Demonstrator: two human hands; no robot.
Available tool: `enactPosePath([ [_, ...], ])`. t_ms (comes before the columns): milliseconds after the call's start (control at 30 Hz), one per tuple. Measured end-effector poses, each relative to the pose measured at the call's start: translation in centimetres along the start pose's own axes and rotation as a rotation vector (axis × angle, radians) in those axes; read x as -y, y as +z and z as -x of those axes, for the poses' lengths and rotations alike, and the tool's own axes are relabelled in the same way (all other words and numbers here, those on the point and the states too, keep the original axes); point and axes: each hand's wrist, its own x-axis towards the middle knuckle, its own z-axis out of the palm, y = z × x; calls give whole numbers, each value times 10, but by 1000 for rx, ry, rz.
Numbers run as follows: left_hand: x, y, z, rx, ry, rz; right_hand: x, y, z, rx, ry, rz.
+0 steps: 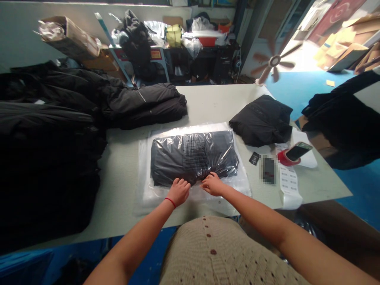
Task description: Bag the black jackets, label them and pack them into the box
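Note:
A folded dark garment inside a clear plastic bag (pixel 192 156) lies on the table (pixel 124 170) in front of me. My left hand (pixel 179 191), with a red thread at the wrist, rests on the bag's near edge with its fingers curled down on the plastic. My right hand (pixel 212 183) sits just beside it, fingers bent and pressing the same near edge. The two hands almost touch. More flat clear bags (pixel 142 200) lie under the packed one.
A tall pile of dark garments (pixel 50 130) fills the left side. Another folded dark garment (pixel 263 120) lies at the right. Near it are a phone on a red tape roll (pixel 293 154), a small black tag (pixel 254 158) and a strip of labels (pixel 289 184). A fan (pixel 274 61) stands beyond.

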Motion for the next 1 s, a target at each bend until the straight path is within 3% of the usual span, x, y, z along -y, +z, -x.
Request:
enactPosePath([
  [267, -12, -4, -23, -62, 104, 31, 2, -4, 2, -35, 18, -10],
  [400, -8, -8, -36, -66, 27, 105, 6, -12, 10, -113, 54, 88],
  [567, -3, -14, -41, -29, 5, 168, 5, -17, 24, -256, 207, 185],
  [800, -2, -14, -51, 17, -60, 177, -15, -23, 24, -161, 288, 156],
  [1000, -5, -14, -62, 99, -180, 200, -24, -27, 15, -96, 476, 35],
])
